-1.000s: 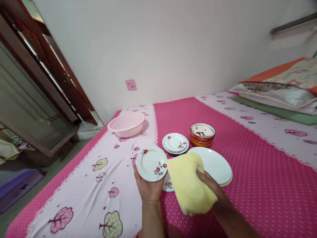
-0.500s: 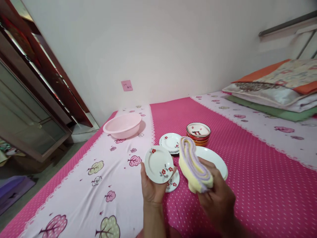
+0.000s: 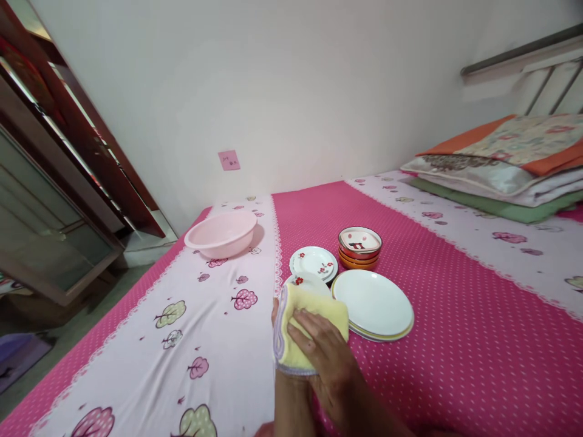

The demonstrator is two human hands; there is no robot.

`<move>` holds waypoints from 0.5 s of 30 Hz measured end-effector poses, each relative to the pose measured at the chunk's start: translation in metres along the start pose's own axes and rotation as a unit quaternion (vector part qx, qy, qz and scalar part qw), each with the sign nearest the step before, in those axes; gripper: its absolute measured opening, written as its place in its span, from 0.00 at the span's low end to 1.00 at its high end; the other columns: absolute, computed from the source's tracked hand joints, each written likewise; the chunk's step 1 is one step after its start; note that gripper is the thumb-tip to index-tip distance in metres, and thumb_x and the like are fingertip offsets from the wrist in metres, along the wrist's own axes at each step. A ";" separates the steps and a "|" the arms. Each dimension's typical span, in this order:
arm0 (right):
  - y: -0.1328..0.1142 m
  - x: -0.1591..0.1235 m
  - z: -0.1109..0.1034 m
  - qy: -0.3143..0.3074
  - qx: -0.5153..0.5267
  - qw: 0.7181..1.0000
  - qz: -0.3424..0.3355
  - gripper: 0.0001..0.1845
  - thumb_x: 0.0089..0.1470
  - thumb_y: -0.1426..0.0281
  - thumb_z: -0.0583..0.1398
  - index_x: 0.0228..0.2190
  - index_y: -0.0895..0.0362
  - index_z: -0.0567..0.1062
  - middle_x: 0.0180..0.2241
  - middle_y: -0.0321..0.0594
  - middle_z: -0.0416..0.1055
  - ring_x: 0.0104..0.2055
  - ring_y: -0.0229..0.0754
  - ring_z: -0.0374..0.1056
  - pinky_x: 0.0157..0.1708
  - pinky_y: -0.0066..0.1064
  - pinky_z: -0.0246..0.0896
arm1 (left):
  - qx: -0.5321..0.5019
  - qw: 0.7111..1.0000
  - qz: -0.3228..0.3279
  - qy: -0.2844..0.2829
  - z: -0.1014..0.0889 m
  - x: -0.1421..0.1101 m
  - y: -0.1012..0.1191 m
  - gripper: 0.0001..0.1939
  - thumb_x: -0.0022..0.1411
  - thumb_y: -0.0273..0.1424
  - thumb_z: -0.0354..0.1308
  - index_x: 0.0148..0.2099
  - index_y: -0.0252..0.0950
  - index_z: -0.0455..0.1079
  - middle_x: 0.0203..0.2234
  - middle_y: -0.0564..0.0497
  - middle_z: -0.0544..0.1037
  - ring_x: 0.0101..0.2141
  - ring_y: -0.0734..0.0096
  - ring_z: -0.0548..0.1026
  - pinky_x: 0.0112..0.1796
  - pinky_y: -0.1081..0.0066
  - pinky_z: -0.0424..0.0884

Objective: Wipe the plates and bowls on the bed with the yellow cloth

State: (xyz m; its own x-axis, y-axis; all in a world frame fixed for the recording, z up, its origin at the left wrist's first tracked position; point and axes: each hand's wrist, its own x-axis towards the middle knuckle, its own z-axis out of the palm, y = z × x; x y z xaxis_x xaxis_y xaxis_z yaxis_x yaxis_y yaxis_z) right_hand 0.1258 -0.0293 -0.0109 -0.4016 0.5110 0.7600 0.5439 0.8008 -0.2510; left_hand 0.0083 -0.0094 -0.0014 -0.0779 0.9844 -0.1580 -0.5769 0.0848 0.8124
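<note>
My right hand [image 3: 325, 349] presses a folded yellow towel [image 3: 334, 309] with a lilac edge down over a small white plate [image 3: 314, 282]. Of that plate only the far rim and a red flower show. Under the towel, my left hand [image 3: 275, 311] supports the plate; its thumb peeks out on the left, and the other fingers are hidden. Just beyond lie small flowered plates [image 3: 312, 261], stacked. To the right sits a pile of larger white plates [image 3: 373, 303]. Behind these, several nested bowls [image 3: 359, 262] with red and orange outsides stand upright.
A pink basin [image 3: 223, 237] rests on the bedspread [image 3: 218, 364] at the left, near the white wall [image 3: 291, 91]. Folded bedding and cushions [image 3: 501, 164] are piled at the far right. Beyond the bed's left edge are the floor and a door [image 3: 40, 224].
My right hand has brought the towel left and onto the plate in my left hand, covering most of it. The view has shifted slightly.
</note>
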 end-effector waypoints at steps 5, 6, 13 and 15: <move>0.001 0.028 0.007 0.087 -0.038 0.995 0.023 0.31 0.65 0.79 0.49 0.67 0.56 0.62 0.65 0.50 0.67 0.71 0.49 0.57 0.69 0.51 0.53 | -0.102 0.992 0.069 -0.031 0.010 0.001 -0.011 0.27 0.75 0.40 0.41 0.60 0.36 0.75 0.58 0.35 0.78 0.60 0.50 0.75 0.59 0.45 0.71; 0.005 0.036 0.006 0.092 -0.053 0.994 0.037 0.31 0.65 0.80 0.49 0.67 0.56 0.62 0.66 0.50 0.67 0.71 0.50 0.57 0.70 0.52 0.51 | -0.130 0.988 0.068 -0.047 0.014 0.003 -0.010 0.26 0.75 0.41 0.43 0.62 0.37 0.74 0.60 0.36 0.77 0.61 0.51 0.74 0.61 0.46 0.70; 0.030 0.048 0.008 0.000 -0.114 0.988 0.101 0.30 0.61 0.83 0.48 0.61 0.60 0.72 0.64 0.52 0.70 0.68 0.56 0.62 0.66 0.57 0.54 | -0.341 0.937 0.031 -0.074 0.014 0.015 0.010 0.27 0.71 0.49 0.51 0.60 0.40 0.78 0.59 0.42 0.79 0.64 0.52 0.71 0.65 0.52 0.63; 0.027 0.039 0.013 -0.023 -0.099 0.988 0.113 0.29 0.61 0.82 0.49 0.59 0.58 0.74 0.63 0.50 0.71 0.68 0.56 0.62 0.66 0.57 0.54 | -0.345 0.936 0.046 -0.050 0.006 0.017 0.014 0.26 0.72 0.49 0.52 0.60 0.40 0.77 0.58 0.43 0.80 0.61 0.53 0.74 0.64 0.54 0.66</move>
State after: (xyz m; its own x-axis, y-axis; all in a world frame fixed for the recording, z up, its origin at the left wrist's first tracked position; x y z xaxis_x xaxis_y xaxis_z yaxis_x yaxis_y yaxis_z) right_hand 0.1156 0.0165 0.0040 -0.2852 0.6868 0.6685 0.7550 0.5907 -0.2848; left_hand 0.0041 0.0095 0.0111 -0.0966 0.9951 -0.0226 -0.9621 -0.0876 0.2581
